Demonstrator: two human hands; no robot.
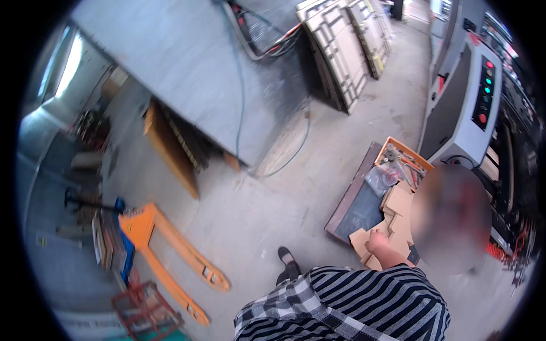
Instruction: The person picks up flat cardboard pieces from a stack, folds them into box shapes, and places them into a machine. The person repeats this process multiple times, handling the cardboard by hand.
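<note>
My right hand (376, 241), at the end of a bare forearm and a striped sleeve, is closed at the edge of flat brown cardboard pieces (400, 203). Its fingers curl inward against the cardboard. The pieces lie loosely stacked, with notched edges, on a low dark platform (364, 213) with a maroon rim. Beside them sit a clear plastic bag (382, 179) and an orange tray (402, 146) of small tools and metal parts. A large blurred oval covers part of the cardboard's right side. My left hand is out of view.
A grey machine cabinet (455, 108) with lit buttons stands at the right. Orange pallet-truck forks (181, 250) lie low on the left. Cutting-die boards (335, 51) lean at the back against a large grey block (187, 62). A hose trails onto the floor.
</note>
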